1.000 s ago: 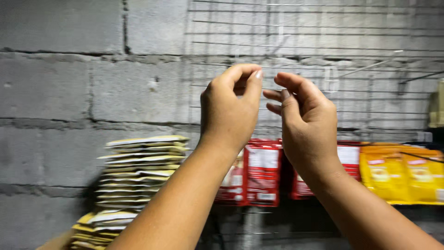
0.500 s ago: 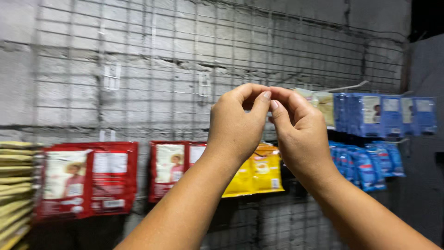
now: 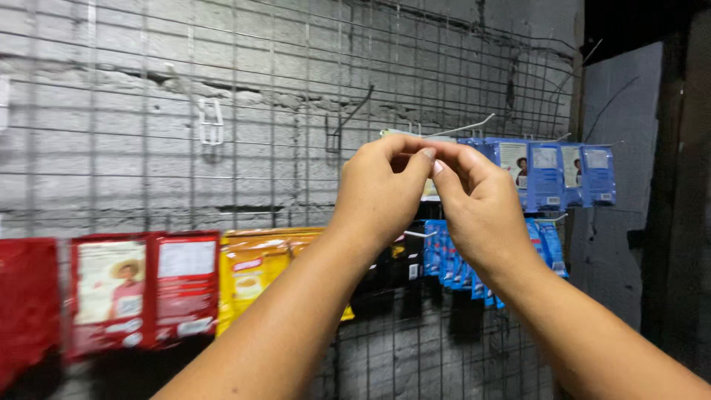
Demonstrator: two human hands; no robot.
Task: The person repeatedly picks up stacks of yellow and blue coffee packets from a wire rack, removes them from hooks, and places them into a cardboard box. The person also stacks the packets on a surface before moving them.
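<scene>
Both hands were raised in front of a wire grid [image 3: 244, 111] fixed to a grey block wall, the left hand [image 3: 381, 189] and right hand [image 3: 481, 207] meeting with fingertips pinched narrowly together, though whatever they pinched was too small to make out. They hovered just before a metal hook [image 3: 463, 127] jutting from the grid, beside the blue sachets [image 3: 552, 174] hanging there. Lower on the grid, to the left of the hands, hung red sachets [image 3: 141, 292] and yellow sachets [image 3: 255, 274].

Sachets [image 3: 185, 285] on grid [image 3: 244, 96], perhaps hooked
</scene>
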